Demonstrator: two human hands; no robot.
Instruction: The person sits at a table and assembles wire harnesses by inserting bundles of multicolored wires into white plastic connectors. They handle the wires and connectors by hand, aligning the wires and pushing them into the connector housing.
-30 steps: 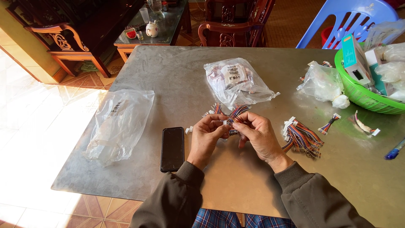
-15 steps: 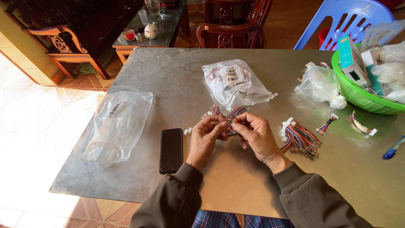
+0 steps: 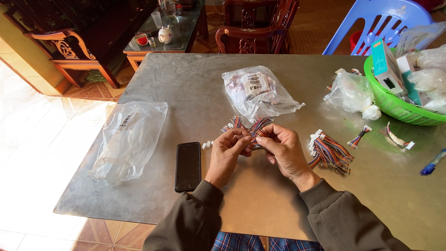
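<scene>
We see the left hand (image 3: 227, 151) and the right hand (image 3: 281, 148) brought together above the middle of the grey counter (image 3: 186, 88), both with fingers pinched shut on one small bundle of striped ribbon wires (image 3: 253, 128) that fans out just beyond the fingertips. Just right of the right hand lies a pile of finished wire bundles (image 3: 330, 153), and left of the left hand a black phone (image 3: 187, 166) lies flat. A clear bag of parts (image 3: 255, 93) sits just behind the hands, and a green basket (image 3: 395, 109) stands at the far right edge.
</scene>
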